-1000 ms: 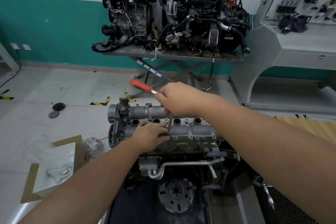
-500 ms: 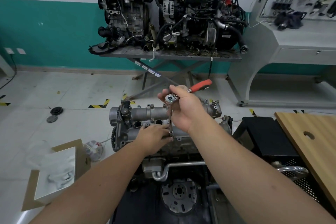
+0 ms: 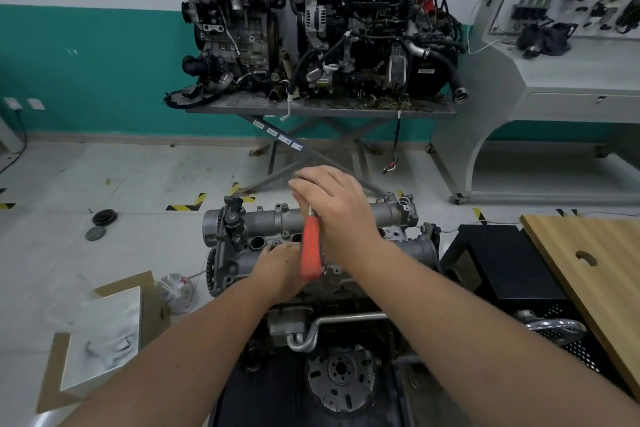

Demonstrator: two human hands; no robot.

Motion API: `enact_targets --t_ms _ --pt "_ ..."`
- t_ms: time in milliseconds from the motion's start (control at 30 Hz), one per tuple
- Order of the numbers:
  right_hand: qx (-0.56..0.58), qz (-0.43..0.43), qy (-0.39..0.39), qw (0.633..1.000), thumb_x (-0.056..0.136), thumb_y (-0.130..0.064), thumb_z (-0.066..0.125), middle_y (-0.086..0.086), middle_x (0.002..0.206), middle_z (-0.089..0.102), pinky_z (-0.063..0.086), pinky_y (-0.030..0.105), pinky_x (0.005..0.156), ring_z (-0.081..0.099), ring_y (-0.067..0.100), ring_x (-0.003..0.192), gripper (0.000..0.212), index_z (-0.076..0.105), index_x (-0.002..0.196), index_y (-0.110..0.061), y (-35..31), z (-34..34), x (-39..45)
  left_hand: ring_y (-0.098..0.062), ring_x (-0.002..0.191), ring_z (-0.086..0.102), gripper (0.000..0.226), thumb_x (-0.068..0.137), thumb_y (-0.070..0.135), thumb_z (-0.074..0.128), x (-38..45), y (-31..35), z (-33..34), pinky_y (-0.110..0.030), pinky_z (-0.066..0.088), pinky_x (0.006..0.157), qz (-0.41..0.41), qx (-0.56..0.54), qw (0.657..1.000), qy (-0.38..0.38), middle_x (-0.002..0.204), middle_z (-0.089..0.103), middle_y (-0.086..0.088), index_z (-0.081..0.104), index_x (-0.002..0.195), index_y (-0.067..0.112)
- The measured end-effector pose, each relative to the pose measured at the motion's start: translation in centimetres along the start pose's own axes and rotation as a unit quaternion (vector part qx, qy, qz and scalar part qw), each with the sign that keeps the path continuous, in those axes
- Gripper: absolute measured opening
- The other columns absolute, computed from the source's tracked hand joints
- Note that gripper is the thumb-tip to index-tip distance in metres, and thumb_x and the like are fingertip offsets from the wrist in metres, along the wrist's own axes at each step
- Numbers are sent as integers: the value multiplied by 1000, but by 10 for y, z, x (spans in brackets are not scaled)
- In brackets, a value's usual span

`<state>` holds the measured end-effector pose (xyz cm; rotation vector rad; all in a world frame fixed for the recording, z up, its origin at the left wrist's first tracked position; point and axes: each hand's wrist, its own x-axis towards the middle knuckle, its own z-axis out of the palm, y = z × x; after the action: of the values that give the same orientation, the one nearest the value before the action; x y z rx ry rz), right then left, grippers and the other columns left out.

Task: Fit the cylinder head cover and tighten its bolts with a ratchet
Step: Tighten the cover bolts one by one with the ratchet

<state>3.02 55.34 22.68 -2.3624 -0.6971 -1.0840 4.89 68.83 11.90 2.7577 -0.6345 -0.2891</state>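
Note:
The grey metal cylinder head cover lies on top of the engine in front of me, with round plug holes along its middle. My right hand grips the head end of the ratchet above the cover's middle, and the ratchet's red handle points down toward me. My left hand rests low on the cover beside the ratchet's extension, its fingertips hidden behind the red handle. The bolt and socket under the ratchet are out of sight.
Two engines stand on a scissor-lift table ahead. A wooden board and a black crate sit to the right. A cardboard box lies on the floor to the left. A grey display console stands at the back right.
The ratchet's red handle has swung round from pointing left, then right, to pointing down toward me. My right hand stayed on the ratchet head. My left hand stayed on the cover.

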Motion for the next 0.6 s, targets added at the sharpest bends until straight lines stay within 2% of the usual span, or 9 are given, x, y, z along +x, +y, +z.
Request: enact_targets --t_ms 67,100,167,233,333,400,467,533,600 --pt "-120 -50 -64 990 85 -7 65 6 101 69 47 49 93 63 32 95 17 72 100 -10 7 -11 8 -18 138 40 40 101 47 48 0 -1 1 -45 26 115 23 6 1000 5 148 48 11 58 136 30" --pt "-165 -58 -107 979 89 -15 62 6 98 67 46 50 95 62 32 93 15 70 101 -11 6 -18 13 -17 136 41 35 101 48 46 -1 0 2 -46 27 113 25 17 1000 5 146 48 16 62 130 34" --pt "-204 -28 -221 953 100 -43 40 4 98 64 44 49 94 59 31 93 38 65 103 -15 -3 -29 28 -16 138 38 34 101 51 44 -2 0 2 -50 27 113 12 28 1000 -5 149 41 23 62 127 39" --pt "-199 31 -310 929 102 -54 24 -1 89 61 44 40 76 59 28 85 50 60 93 -20 -9 -37 46 -16 140 35 34 101 52 44 -1 -1 3 -52 26 113 6 25 1000 -14 155 35 24 61 128 41" --pt "-30 211 -388 897 105 -39 33 1 75 63 46 35 59 63 25 69 40 57 84 -15 -5 -42 64 -18 141 35 32 101 52 43 0 -3 2 -53 26 113 11 13 1000 -20 157 32 24 63 124 40" --pt "244 414 -338 809 103 -24 42 6 72 72 57 39 74 71 25 69 27 60 94 -7 1 -41 63 -17 143 32 35 101 53 42 -1 -3 1 -52 23 115 4 14 999 -28 159 29 24 60 129 43" --pt "490 551 -204 644 102 -17 47 3 66 70 52 38 81 71 22 71 19 59 89 -8 2 -36 49 -17 145 30 36 101 54 42 -1 -2 1 -52 22 117 -2 22 999 -35 160 27 23 59 131 42" --pt "629 586 -64 507 100 -15 51 -1 67 66 46 29 71 70 18 73 19 56 82 -13 1 -26 36 -18 144 31 36 102 53 42 -1 -1 1 -52 24 116 1 25 999 -33 159 29 22 61 129 40" --pt "674 582 40 453 99 -13 54 0 74 66 45 28 72 67 17 77 16 53 83 -15 -1 -15 25 -18 141 35 34 102 52 43 -2 -1 1 -52 27 114 9 24 999 -22 155 35 23 63 126 37"
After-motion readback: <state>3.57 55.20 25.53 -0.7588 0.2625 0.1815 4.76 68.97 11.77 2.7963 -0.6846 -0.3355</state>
